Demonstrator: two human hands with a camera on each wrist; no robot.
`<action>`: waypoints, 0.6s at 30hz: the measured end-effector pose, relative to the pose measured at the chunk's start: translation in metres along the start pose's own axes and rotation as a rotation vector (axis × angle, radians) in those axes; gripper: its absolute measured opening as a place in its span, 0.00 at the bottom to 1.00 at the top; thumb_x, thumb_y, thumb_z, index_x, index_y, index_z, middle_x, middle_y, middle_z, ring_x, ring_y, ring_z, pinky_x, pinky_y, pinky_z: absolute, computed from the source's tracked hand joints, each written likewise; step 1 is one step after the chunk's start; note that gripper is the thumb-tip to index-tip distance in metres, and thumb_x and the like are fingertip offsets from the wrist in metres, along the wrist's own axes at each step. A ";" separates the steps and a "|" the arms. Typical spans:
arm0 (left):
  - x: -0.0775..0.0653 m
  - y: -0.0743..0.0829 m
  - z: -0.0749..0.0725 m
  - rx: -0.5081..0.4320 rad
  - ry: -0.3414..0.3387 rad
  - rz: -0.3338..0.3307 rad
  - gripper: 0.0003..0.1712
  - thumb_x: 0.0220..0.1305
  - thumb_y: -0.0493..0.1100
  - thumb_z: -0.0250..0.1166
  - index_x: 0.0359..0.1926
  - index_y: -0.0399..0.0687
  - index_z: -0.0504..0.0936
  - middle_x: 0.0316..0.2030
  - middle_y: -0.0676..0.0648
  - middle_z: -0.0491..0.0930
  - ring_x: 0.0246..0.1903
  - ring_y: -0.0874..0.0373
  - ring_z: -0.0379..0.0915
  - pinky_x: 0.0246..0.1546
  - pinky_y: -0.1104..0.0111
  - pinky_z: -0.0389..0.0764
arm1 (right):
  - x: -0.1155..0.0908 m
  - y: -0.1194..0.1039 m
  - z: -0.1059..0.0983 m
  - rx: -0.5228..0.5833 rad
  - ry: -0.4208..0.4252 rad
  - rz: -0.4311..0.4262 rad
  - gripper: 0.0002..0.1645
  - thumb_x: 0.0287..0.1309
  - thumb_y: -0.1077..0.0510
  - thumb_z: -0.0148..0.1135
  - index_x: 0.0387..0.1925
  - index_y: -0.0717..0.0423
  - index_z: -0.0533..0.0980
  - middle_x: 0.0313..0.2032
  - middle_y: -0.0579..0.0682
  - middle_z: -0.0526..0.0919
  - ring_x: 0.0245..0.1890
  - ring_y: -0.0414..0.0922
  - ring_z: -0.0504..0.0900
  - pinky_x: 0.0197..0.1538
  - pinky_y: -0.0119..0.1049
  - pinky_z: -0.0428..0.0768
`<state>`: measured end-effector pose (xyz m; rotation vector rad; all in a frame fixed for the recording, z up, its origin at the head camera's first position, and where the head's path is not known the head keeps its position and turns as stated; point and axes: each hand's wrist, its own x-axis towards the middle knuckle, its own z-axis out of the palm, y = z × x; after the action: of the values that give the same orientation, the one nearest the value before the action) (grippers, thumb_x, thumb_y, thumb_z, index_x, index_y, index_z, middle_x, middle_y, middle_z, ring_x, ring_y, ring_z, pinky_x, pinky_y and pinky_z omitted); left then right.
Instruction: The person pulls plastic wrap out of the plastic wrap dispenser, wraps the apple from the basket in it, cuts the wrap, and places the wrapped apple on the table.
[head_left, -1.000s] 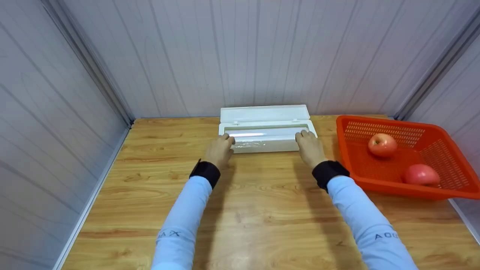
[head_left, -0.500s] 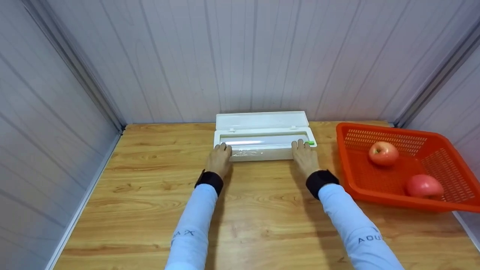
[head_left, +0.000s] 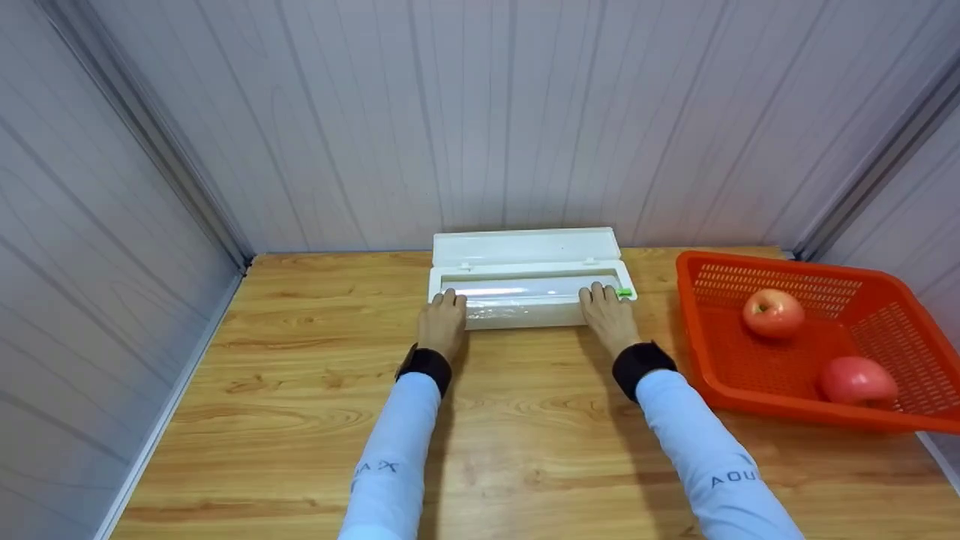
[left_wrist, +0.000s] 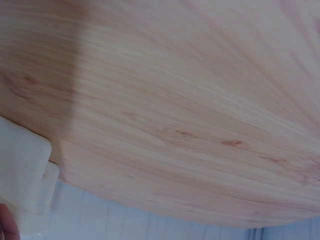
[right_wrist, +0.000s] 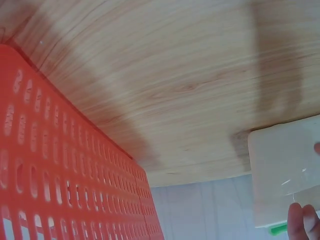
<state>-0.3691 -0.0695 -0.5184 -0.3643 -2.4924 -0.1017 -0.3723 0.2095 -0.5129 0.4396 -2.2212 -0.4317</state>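
Observation:
A white cling film dispenser (head_left: 529, 268) stands at the table's back with its lid (head_left: 525, 247) hinged up. Inside lies a shiny roll of cling film (head_left: 517, 289), and a wrinkled stretch of film covers the front wall. My left hand (head_left: 441, 326) grips the front left corner, my right hand (head_left: 611, 322) the front right part, fingers over the top edge. In the right wrist view, fingertips (right_wrist: 297, 220) touch the top edge beside a green tab (right_wrist: 278, 229). Mostly hidden in the left wrist view, my left hand shows only a finger (left_wrist: 9, 225) at the dispenser's end (left_wrist: 22, 165).
To the right stands an orange plastic basket (head_left: 750, 405), holding a yellow-red apple (head_left: 774, 313) and a redder apple (head_left: 859, 380). Its slotted side (right_wrist: 75, 150) is close to my right wrist. A pale panel wall (head_left: 480, 120) rises behind the wooden table (head_left: 300, 405).
My right hand has shifted slightly inward along the front edge, uncovering the green tab. Both hands' fingers lie flatter over the edge. The whole view has moved down a little with my head.

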 end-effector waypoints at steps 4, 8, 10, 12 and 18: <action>-0.002 -0.001 0.001 0.010 0.023 0.023 0.05 0.52 0.30 0.60 0.31 0.40 0.78 0.29 0.45 0.76 0.29 0.51 0.76 0.24 0.64 0.79 | -0.001 0.002 -0.004 0.026 -0.027 -0.021 0.09 0.63 0.65 0.35 0.27 0.59 0.61 0.24 0.53 0.65 0.22 0.46 0.67 0.12 0.31 0.66; -0.003 -0.003 -0.001 0.007 -0.006 0.032 0.08 0.51 0.29 0.59 0.34 0.40 0.78 0.31 0.44 0.76 0.30 0.51 0.76 0.28 0.64 0.80 | 0.000 0.005 -0.009 0.129 -0.141 -0.037 0.09 0.60 0.67 0.35 0.31 0.62 0.65 0.27 0.56 0.69 0.27 0.50 0.72 0.15 0.36 0.73; -0.004 -0.004 -0.003 0.000 -0.028 0.034 0.09 0.52 0.28 0.58 0.35 0.39 0.78 0.32 0.43 0.76 0.31 0.50 0.75 0.29 0.64 0.81 | 0.001 0.007 -0.012 0.176 -0.201 -0.039 0.08 0.58 0.67 0.38 0.32 0.63 0.66 0.29 0.57 0.71 0.29 0.52 0.74 0.17 0.40 0.76; -0.003 -0.005 -0.005 -0.007 -0.045 0.039 0.09 0.53 0.28 0.58 0.36 0.39 0.77 0.32 0.43 0.76 0.31 0.50 0.75 0.29 0.64 0.81 | 0.001 0.010 -0.014 0.216 -0.241 -0.040 0.06 0.56 0.68 0.42 0.32 0.64 0.68 0.30 0.58 0.72 0.31 0.53 0.75 0.18 0.42 0.77; 0.003 -0.009 -0.012 -0.056 -0.055 0.070 0.06 0.54 0.31 0.60 0.34 0.39 0.78 0.34 0.43 0.76 0.33 0.50 0.73 0.31 0.65 0.80 | 0.008 0.022 -0.022 0.272 -0.230 -0.061 0.04 0.50 0.71 0.51 0.29 0.64 0.69 0.28 0.59 0.75 0.29 0.54 0.75 0.21 0.44 0.78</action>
<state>-0.3669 -0.0793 -0.5074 -0.4836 -2.5318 -0.1343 -0.3633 0.2221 -0.4842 0.6289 -2.5075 -0.2193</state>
